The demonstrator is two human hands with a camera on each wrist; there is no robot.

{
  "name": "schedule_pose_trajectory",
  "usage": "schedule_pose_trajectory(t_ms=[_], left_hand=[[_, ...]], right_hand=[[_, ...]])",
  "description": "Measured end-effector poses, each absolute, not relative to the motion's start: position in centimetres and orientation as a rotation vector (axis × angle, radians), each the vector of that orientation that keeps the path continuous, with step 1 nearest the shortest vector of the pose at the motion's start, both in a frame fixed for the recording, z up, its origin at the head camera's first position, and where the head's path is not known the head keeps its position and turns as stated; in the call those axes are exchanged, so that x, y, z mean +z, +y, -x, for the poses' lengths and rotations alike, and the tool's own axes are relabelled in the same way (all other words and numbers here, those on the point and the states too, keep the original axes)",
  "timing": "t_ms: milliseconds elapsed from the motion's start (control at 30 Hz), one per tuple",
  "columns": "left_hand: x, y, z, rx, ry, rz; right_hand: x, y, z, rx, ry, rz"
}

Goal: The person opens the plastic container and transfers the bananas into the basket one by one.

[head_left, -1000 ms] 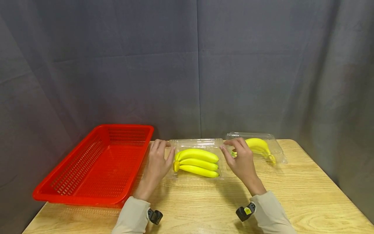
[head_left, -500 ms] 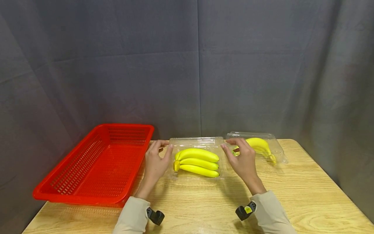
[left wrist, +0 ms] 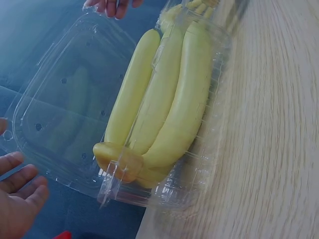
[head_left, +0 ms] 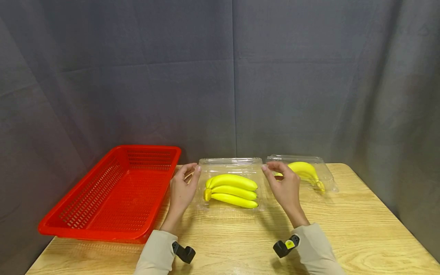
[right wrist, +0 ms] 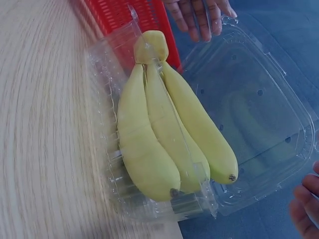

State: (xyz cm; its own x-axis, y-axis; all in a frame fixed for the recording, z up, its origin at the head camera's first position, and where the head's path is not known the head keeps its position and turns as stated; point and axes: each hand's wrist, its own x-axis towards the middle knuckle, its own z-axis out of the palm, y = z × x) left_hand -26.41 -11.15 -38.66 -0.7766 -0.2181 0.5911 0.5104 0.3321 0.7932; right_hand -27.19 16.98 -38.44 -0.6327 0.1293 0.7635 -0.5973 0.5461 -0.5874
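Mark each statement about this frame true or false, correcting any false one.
1. The lid of the near clamshell box is raised open. True.
2. The red basket holds a banana bunch. False: it holds nothing visible; the banana bunch lies in the clear box.
3. The left hand and right hand are at opposite sides of the lid. True.
4. The second clamshell box sits left of the basket. False: it sits at the right, behind the right hand.
5. The bunch has three bananas. True.
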Motion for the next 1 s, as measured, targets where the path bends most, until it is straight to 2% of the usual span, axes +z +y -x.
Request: schedule_pose_trajectory(t_ms=[367,1000], left_hand=[[-38.2,-10.9,26.1,-1.642,-1.968,0.249],[-38.7,-11.1,27.4,-1.617,-1.93,0.181]], right_hand=[[-38.5,16.9,27.3,1.249,-2.006,-0.333],[-37.9,16.3,27.3,1.319,-2.06,-0.223]])
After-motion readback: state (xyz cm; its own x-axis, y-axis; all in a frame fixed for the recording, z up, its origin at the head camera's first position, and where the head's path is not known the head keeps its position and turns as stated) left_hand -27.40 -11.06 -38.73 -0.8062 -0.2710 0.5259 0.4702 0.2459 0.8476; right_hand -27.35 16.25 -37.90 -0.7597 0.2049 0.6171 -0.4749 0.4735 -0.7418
